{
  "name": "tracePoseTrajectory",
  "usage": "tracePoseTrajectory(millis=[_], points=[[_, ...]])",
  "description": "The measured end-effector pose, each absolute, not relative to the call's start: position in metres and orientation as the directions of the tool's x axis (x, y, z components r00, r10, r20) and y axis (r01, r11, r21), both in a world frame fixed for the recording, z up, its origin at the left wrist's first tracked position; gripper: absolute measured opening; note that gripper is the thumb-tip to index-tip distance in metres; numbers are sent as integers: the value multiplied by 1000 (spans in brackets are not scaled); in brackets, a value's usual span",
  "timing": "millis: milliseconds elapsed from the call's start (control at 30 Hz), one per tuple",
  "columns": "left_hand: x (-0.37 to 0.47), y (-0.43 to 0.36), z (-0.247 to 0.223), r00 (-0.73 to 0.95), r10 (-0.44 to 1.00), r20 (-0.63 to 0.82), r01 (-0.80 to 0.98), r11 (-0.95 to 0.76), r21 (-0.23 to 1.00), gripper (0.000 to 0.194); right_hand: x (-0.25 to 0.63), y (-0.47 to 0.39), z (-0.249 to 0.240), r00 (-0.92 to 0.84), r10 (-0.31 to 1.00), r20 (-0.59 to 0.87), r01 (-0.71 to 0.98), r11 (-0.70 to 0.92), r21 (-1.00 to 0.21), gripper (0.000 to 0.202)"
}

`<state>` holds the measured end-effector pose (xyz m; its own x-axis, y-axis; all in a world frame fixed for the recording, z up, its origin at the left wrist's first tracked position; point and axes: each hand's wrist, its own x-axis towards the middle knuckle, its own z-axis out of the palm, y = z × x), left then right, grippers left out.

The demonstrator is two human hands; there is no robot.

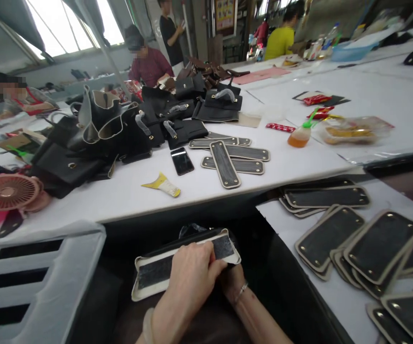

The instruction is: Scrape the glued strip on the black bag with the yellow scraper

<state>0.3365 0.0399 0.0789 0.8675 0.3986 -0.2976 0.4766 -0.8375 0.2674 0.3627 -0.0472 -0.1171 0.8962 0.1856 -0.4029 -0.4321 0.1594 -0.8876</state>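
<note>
Over my lap is a black leather bag (152, 273), turned so that a long dark panel with pale raw edges faces up. My left hand (191, 268) lies across the middle of this panel, fingers curled, thumb towards the right end. At that right end my right hand (233, 279) is closed on the bag from below, its fingers mostly hidden behind the edge. Clear plastic wrap shows at the bag's far side. On the table edge ahead lie a yellow and white tube (165, 185), a phone (182, 161) and several dark panels with pale borders and studs (225, 163).
Black bags (120, 129) are heaped at the left, near a pink fan (7, 191). More studded panels (382, 246) are stacked on the right surface. A bottle of amber liquid (299, 137) stands behind. A white slotted rack (81, 267) is at lower left. Several people work beyond.
</note>
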Motion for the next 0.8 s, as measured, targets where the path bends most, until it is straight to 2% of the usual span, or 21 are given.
tracePoseTrajectory(millis=[67, 133, 167, 200, 233, 267, 300, 333, 400, 500, 600, 800], points=[[329, 37, 77, 872, 427, -240, 484, -828, 284, 16, 363, -73, -109, 898, 173, -404, -424, 96, -901, 46], [322, 34, 75, 886, 432, -171, 464, -828, 313, 16, 356, -104, -93, 938, 153, -310, -315, 7, -949, 42], [318, 33, 73, 895, 426, -131, 445, -831, 333, 15, 351, -117, -83, 970, 172, -174, -166, -57, -984, 35], [314, 33, 72, 902, 422, -94, 427, -832, 355, 15, 345, -128, -72, 974, 224, 30, 61, -132, -989, 27], [310, 32, 70, 905, 420, -65, 412, -830, 376, 14, 340, -134, -62, 924, 298, 240, 305, -197, -932, 23], [306, 32, 69, 905, 423, -42, 404, -825, 394, 12, 335, -137, -53, 816, 384, 432, 540, -239, -807, 26], [303, 33, 67, 905, 425, -29, 399, -820, 411, 11, 331, -136, -45, 683, 460, 567, 714, -261, -650, 32], [300, 33, 66, 903, 429, -19, 395, -814, 425, 11, 329, -132, -39, 574, 509, 641, 815, -278, -509, 38], [295, 35, 63, 901, 433, -4, 388, -802, 454, 11, 329, -121, -33, 444, 570, 691, 894, -328, -305, 47], [288, 38, 59, 893, 450, 23, 385, -789, 479, 13, 332, -106, -30, 391, 617, 682, 905, -395, -161, 51], [279, 42, 55, 880, 473, 42, 395, -778, 489, 14, 332, -98, -31, 380, 629, 678, 902, -415, -121, 53], [260, 48, 49, 850, 521, 72, 415, -748, 517, 16, 319, -85, -31, 366, 619, 695, 913, -385, -138, 54]])
